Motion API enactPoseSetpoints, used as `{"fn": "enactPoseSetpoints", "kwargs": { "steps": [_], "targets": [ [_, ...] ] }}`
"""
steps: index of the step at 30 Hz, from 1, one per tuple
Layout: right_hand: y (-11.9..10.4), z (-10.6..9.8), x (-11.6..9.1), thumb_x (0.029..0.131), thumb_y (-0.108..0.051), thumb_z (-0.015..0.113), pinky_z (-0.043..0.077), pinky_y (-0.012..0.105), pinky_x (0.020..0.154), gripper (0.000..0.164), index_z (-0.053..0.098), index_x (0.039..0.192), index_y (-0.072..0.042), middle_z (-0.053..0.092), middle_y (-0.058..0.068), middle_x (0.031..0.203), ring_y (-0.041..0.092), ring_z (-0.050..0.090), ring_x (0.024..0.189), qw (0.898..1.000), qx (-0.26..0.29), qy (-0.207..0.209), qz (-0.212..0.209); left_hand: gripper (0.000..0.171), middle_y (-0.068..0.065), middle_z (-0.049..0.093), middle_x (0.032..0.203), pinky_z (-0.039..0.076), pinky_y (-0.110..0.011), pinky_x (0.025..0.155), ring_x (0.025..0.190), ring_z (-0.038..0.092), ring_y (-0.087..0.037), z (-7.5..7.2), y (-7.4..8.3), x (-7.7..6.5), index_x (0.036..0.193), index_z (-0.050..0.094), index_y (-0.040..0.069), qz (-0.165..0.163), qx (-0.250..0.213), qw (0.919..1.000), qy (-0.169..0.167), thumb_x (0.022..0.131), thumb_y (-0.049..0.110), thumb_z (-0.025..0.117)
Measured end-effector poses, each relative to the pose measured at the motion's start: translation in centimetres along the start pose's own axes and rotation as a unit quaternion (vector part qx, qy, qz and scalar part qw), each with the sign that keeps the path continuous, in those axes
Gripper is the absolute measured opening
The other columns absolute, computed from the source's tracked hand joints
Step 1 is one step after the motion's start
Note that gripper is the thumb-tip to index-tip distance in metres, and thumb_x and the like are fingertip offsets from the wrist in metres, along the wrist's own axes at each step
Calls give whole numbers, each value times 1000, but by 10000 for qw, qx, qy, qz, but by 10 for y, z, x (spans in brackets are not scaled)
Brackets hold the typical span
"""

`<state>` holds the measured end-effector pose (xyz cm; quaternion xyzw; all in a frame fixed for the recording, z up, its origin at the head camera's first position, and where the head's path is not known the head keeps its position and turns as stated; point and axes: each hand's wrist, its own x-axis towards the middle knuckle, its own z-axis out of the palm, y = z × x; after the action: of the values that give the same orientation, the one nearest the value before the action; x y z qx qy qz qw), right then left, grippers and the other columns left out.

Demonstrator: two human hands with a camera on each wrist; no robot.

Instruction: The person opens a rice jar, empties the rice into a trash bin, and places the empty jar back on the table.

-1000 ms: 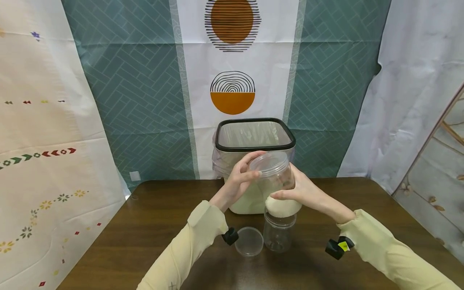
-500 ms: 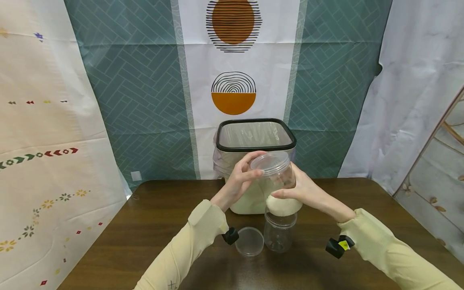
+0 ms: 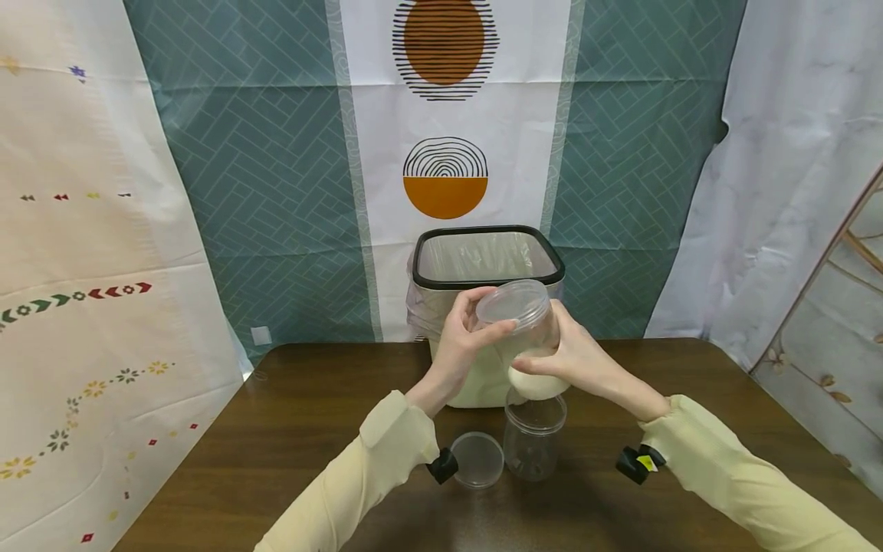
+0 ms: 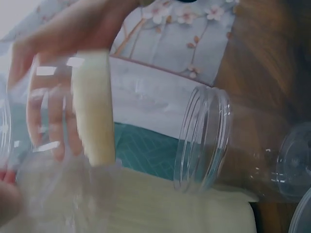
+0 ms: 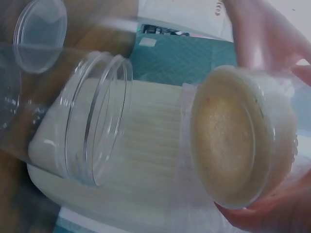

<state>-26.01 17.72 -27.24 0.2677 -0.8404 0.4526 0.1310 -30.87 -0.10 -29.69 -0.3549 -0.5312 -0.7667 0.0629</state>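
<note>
A clear plastic jar (image 3: 530, 331) with a layer of pale, cream-coloured contents (image 3: 537, 381) at its bottom is held up in the air, slightly tilted. My left hand (image 3: 464, 341) grips it near its top, the thumb at the ridged rim. On its far right side my right hand (image 3: 582, 360) holds the body, thumb across the front. Directly below, a second clear jar (image 3: 534, 445) stands upright on the table with its mouth uncovered; in the left wrist view its threaded neck (image 4: 204, 141) is apart from the raised jar. Beside it lies a round clear lid (image 3: 477, 460).
A bin (image 3: 483, 284) with a black rim and a plastic liner stands behind my hands. The dark wooden table (image 3: 331, 406) stretches out to both sides. Patterned cloths (image 3: 276, 192) hang at the back and sides.
Both hands have raised the filled jar a little, so a gap shows above the lower jar. My left thumb has shifted rightward along the rim. The lower jar and lid stay put.
</note>
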Motion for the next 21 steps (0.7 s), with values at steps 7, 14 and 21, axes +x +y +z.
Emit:
{"fn": "enactPoseSetpoints", "kwargs": {
  "steps": [7,14,21],
  "targets": [
    [0,8,3,62,-24,83,40,39,77,84,33,127,-5,50,10,111,23,50,93,9948,-781,609,-257,61,-9,49,116,43,-29,83,103,52,-21,5,-16,-1,119,42,9,473,393,9944,858,72,22,78],
    [-1,15,4,61,-23,83,41,39,76,86,33,128,-3,49,10,112,24,51,92,9902,-982,911,-395,56,-13,49,113,37,-31,90,105,49,-22,30,31,-13,114,41,-3,95,650,9877,1417,71,9,75],
    [1,22,4,60,-25,84,40,40,78,86,35,126,1,46,12,116,25,48,96,9833,-1257,1191,-559,57,-6,53,107,38,-35,87,100,50,-16,35,33,-14,111,43,2,-132,1176,9765,1800,68,15,79]
  ]
}}
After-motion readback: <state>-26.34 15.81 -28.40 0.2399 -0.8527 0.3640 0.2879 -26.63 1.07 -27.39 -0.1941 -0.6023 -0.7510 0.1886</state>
